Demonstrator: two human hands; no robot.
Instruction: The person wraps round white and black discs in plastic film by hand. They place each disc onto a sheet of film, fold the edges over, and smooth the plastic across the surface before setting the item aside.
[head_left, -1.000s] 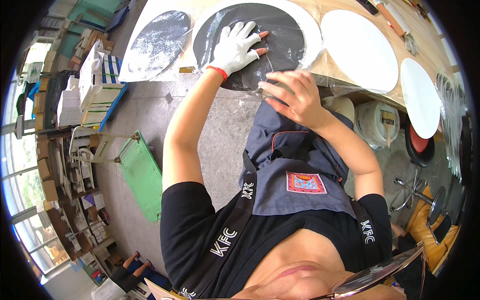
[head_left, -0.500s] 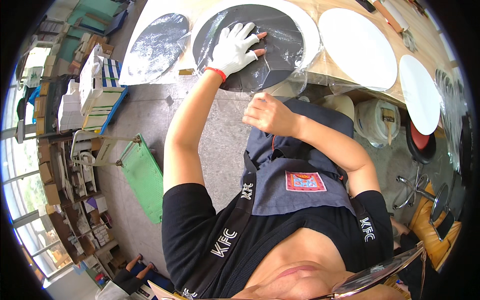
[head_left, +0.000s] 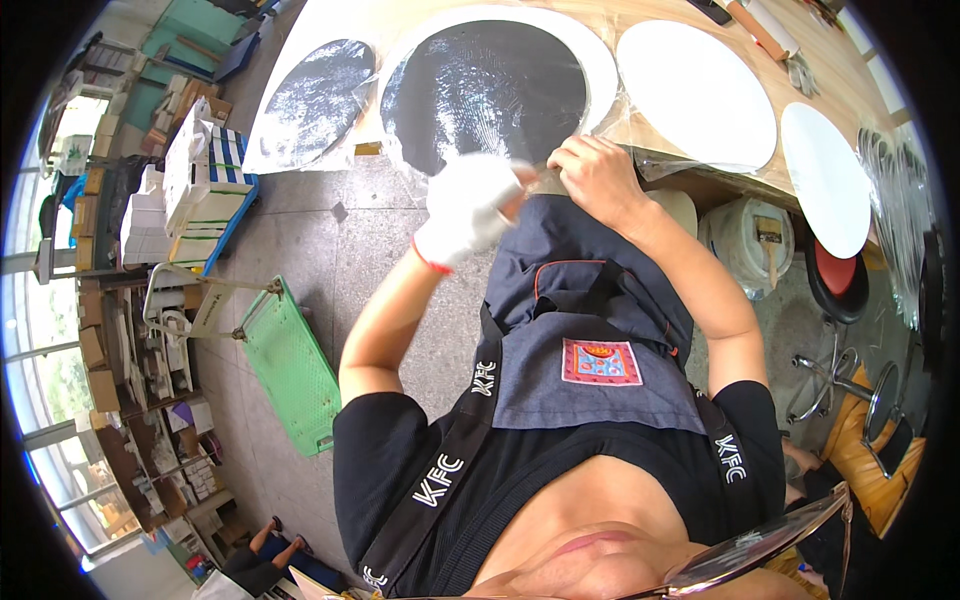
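A round black disc lies on a larger white board at the table's front edge, with shiny, wrinkled clear plastic film over and around it. My left hand wears a white glove with a red cuff and bare fingertips. It hovers at the disc's near edge, its fingers smeared by motion. My bare right hand is closed in a pinch just right of it, by the front of the disc. Whatever those fingers hold is too small to make out.
Another film-covered dark disc lies to the left, and two white oval boards to the right. Under the table stands a tub with a brush. A green trolley stands on the floor at left, near stacked white boxes.
My left hand has lifted off the disc and come back toward me, beside the right. My right hand has moved forward and right to the disc's near edge. The disc's film looks more rippled.
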